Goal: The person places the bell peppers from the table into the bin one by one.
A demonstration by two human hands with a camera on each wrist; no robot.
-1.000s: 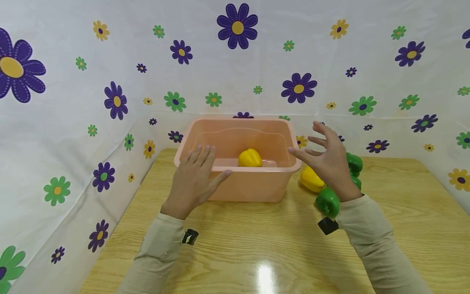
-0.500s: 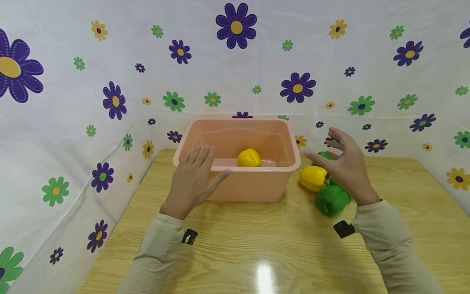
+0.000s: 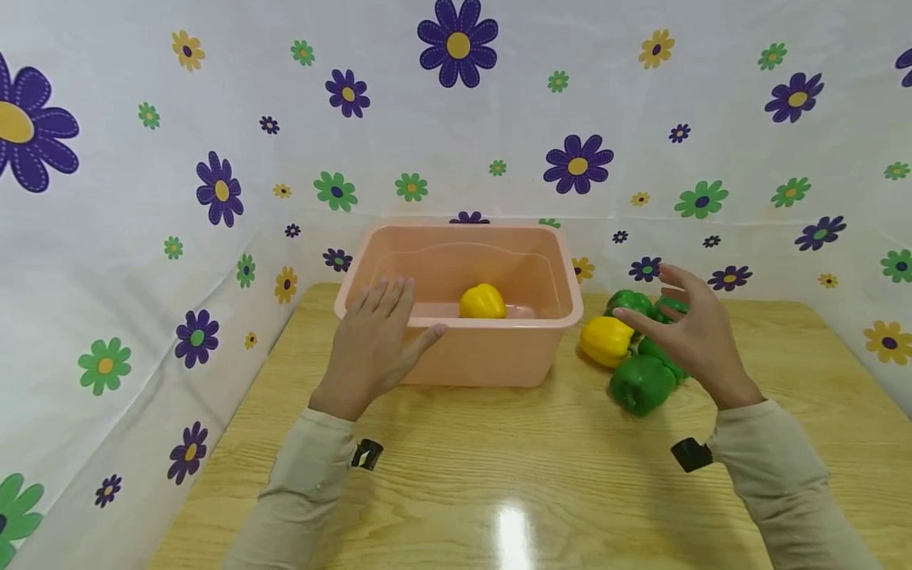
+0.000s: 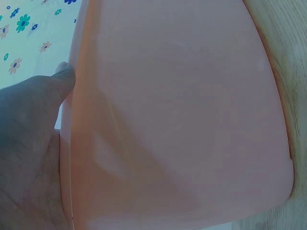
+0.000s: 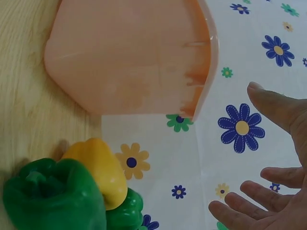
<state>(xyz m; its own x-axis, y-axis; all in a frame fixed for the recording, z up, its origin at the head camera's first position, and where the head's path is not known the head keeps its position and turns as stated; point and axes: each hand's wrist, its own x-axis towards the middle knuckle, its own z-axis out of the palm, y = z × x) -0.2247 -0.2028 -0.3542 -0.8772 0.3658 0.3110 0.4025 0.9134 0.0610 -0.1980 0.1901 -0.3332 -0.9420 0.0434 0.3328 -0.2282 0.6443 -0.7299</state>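
Observation:
A pink plastic tub [image 3: 470, 356] stands toward the back of the table, with one yellow bell pepper [image 3: 482, 302] inside it. My left hand [image 3: 374, 344] lies over the tub's front left rim, fingers straight and thumb spread along the edge. Right of the tub, a second yellow bell pepper [image 3: 606, 342] sits among several green bell peppers [image 3: 644, 385]. Above that pile hovers my right hand [image 3: 694, 336], holding nothing, its thumb and fingers spread apart. It overlaps some of the green peppers in the head view and partly hides them.
The wooden table [image 3: 456, 475] extends in front of the tub and to both sides. A white cloth [image 3: 285, 79] printed with flowers hangs behind and on the left. Each wrist carries a small black camera [image 3: 692, 454].
My right hand has moved right and slightly down, away from the tub's right rim to over the pepper pile. The left hand stays on the tub, and the head view has tilted slightly.

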